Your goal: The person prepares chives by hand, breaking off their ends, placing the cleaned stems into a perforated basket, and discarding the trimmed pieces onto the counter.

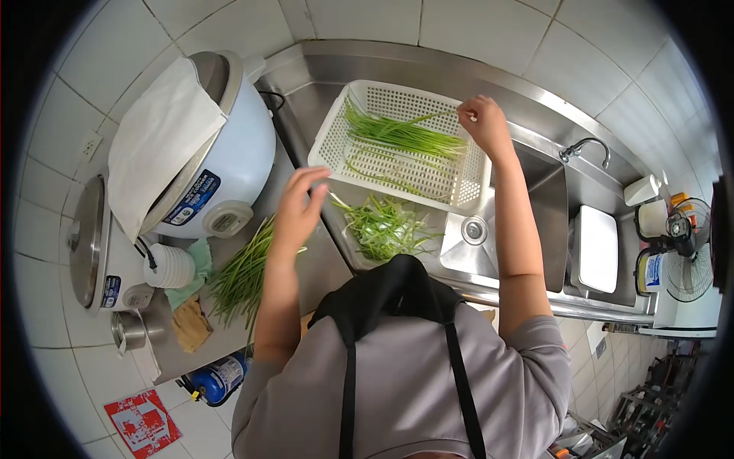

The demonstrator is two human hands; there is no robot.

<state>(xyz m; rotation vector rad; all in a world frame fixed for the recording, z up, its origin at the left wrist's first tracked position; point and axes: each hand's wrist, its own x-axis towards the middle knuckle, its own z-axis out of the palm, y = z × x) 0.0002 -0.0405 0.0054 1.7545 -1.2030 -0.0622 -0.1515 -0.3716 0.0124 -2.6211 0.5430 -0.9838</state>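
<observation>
Above the right end of the white perforated basket [325,145], my right hand [483,126] is pinched closed. A thin green chive stalk [436,116] runs left from its fingertips over the bunch of long green chives [405,136] in the basket. My left hand [300,205] is just off the basket's near left corner, holding nothing, with its thumb apart from the fingers. Below the basket lies a loose heap of trimmed green and pale scraps [386,229]. More long chives [245,275] lie on the steel counter beside my left forearm.
A large blue-white rice cooker [237,164] with a white cloth [164,145] stands at left, near a second cooker [122,264]. To the right are steel sink basins [539,199], a faucet [587,145], a white rectangular container [596,249] and a fan [688,245].
</observation>
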